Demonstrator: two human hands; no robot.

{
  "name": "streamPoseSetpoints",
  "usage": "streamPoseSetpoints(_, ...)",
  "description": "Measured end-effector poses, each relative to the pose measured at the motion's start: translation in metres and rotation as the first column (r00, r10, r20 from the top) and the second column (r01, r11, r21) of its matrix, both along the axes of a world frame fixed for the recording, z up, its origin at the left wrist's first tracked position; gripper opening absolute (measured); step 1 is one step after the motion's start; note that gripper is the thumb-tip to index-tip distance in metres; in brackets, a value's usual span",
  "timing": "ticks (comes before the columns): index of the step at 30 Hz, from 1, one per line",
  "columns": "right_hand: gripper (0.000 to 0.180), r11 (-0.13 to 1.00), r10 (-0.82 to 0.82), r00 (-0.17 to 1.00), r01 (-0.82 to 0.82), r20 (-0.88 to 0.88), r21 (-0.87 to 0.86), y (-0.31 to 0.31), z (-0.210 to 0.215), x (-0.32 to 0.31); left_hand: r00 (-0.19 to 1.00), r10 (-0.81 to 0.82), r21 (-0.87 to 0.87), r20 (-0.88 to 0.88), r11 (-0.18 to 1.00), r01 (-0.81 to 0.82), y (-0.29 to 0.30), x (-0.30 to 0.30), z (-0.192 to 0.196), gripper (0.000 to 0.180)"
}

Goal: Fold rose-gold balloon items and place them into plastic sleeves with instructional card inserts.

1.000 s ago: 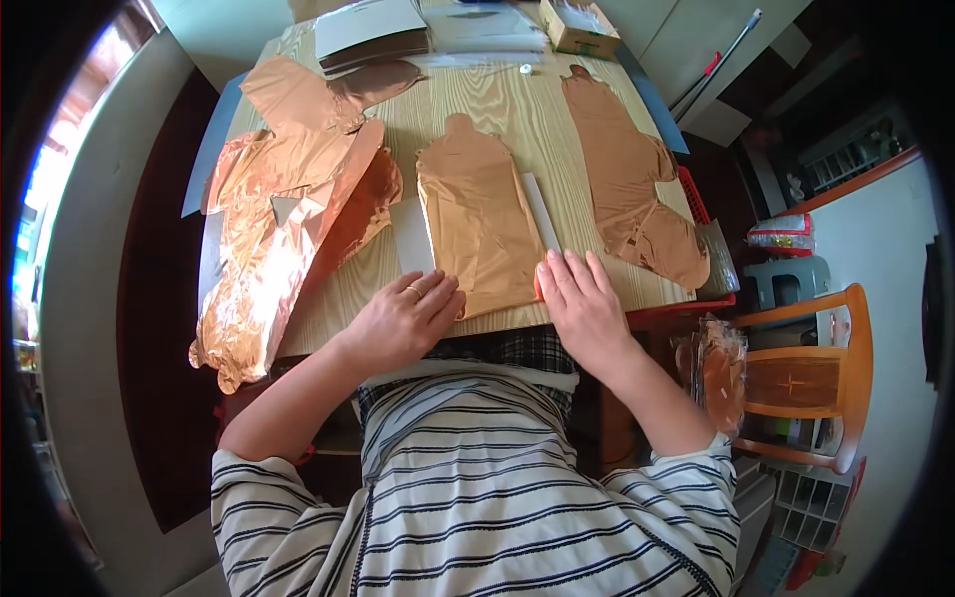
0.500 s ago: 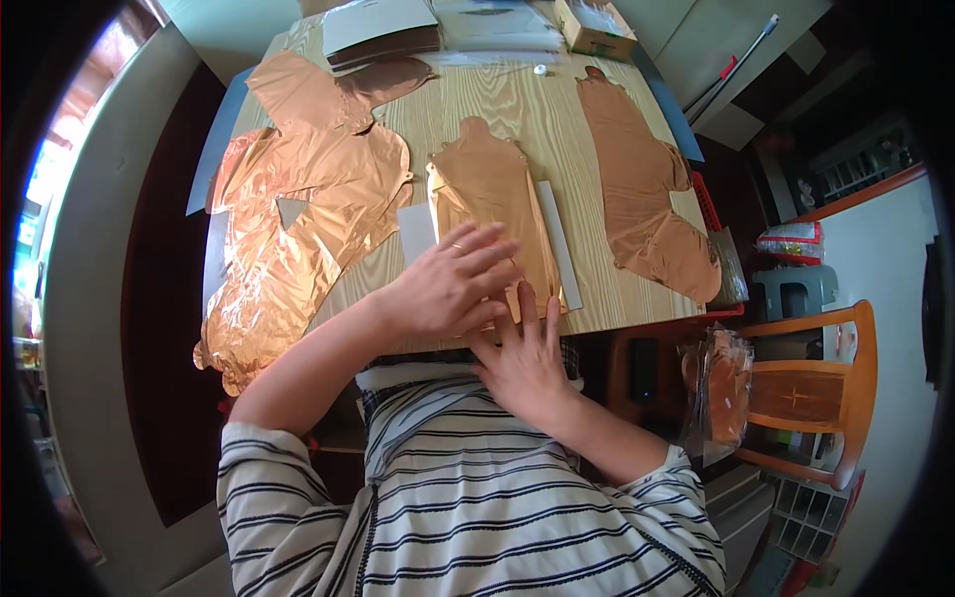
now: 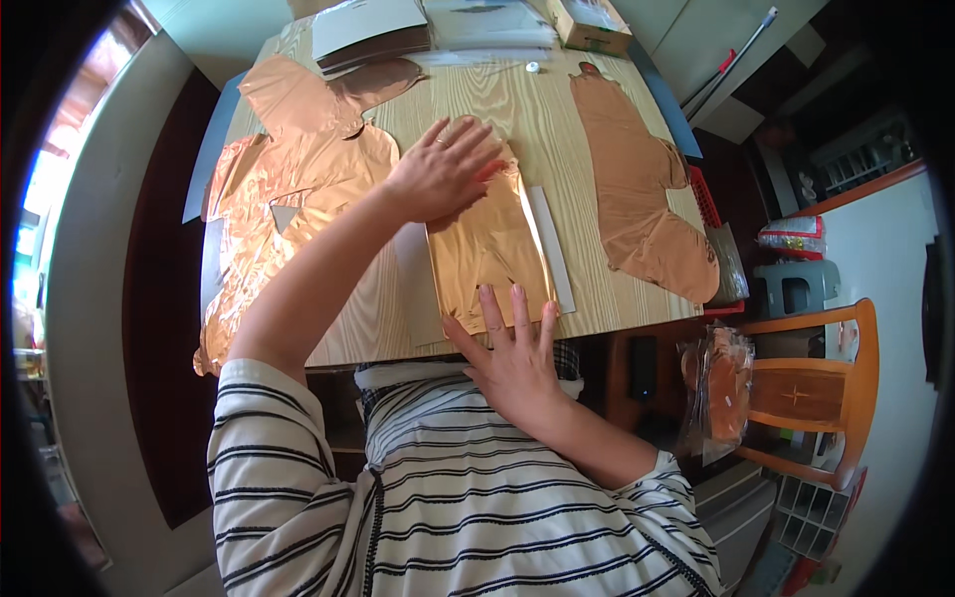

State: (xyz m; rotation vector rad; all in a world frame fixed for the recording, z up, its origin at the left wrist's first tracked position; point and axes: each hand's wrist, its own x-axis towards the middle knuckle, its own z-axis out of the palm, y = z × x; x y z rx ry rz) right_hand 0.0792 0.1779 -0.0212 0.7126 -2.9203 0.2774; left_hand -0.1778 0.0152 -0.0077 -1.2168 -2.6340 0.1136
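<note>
A folded copper-coloured foil balloon (image 3: 492, 254) lies lengthwise in front of me over a pale flat card (image 3: 549, 239), whose edges show on both sides. My left hand (image 3: 445, 171) is at its far end, fingers stretched out over the foil, hiding part of it; a reddish patch shows by the fingertips, perhaps a reflection. At the near end, my right hand (image 3: 520, 368) rests with spread fingers on the foil by the table's front edge. To the left lies a large crinkled foil balloon (image 3: 343, 164), and to the right a smoother flat one (image 3: 637, 189).
On the wooden table (image 3: 587, 269), a stack of pale cards (image 3: 368, 30), clear plastic sleeves (image 3: 487, 25) and a cardboard box (image 3: 589, 25) stand at the back. A small white cap (image 3: 532, 68) lies before them. A wooden chair (image 3: 806, 393) holds bagged foil pieces (image 3: 728, 388).
My left hand has moved away from me, from beside the right hand to the far end of the folded foil. The right hand has stayed near the front edge, its fingers spreading more.
</note>
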Motion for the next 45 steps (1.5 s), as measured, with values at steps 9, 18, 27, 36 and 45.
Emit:
streamPoseSetpoints(9,0.062,0.949,-0.042,0.998,0.057,0.054,-0.310,0.022,0.048,0.002,0.937,-0.065,0.460,0.343,0.882,-0.107,-0.001,0.197,0.024,0.077)
streamPoseSetpoints(18,0.034,0.686,-0.253,0.779,0.562,0.573,-0.462,0.118,0.040,0.014,0.963,-0.078,0.225,0.257,0.974,0.019,-0.006,0.230,0.003,0.082)
streamPoseSetpoints(27,0.028,0.409,0.031,0.629,0.701,0.777,-0.584,0.097,0.026,0.003,0.995,-0.030,0.279,0.099,0.960,0.002,-0.003,0.232,-0.003,0.066)
streamPoseSetpoints(36,0.021,0.370,-0.240,0.778,0.626,0.581,-0.686,0.130,0.041,-0.063,0.999,-0.027,0.281,0.029,0.960,0.018,-0.006,0.237,-0.019,0.053)
streamPoseSetpoints(45,0.015,0.298,-0.317,0.711,0.703,0.627,-0.646,0.147,0.059,-0.053,0.975,0.073,0.692,0.212,0.693,-0.202,0.004,0.233,0.006,0.047)
